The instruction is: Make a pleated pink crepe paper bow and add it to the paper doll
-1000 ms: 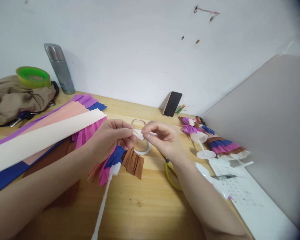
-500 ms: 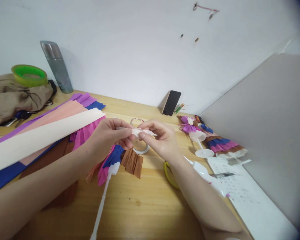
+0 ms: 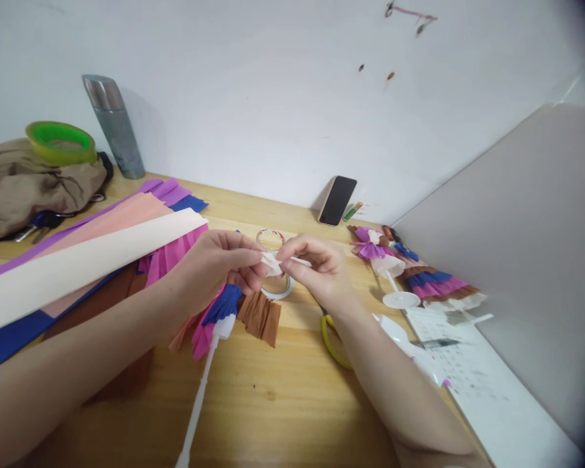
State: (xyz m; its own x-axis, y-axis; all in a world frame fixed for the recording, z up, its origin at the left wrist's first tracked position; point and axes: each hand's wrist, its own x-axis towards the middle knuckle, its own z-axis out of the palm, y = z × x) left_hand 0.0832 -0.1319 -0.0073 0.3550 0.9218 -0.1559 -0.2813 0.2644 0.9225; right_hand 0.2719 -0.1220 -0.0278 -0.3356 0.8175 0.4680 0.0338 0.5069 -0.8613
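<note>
Hands at frame centre: left hand (image 3: 214,263) and right hand (image 3: 322,270) fingers both pinched shut on a small white paper strip (image 3: 274,262) above the wooden worktop (image 3: 283,403).

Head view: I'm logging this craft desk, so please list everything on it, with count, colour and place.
Paper strip: one, white, pinched between both hands.
Stick with crepe ruffles: one, white stick, blue, pink, brown ruffles, below the hands.
Tape ring: one, white, behind the hands.
Crepe sheets: several, cream, peach, purple, blue, pink, brown, desk left.
Flask: one, grey, back left.
Green tape roll: one, on tan cloth.
Phone: one, black, leaning on wall.
Finished paper dolls: apparently two, right.
Scissors: yellow handles, under right wrist.
Left hand; right hand: pinching the strip.
</note>
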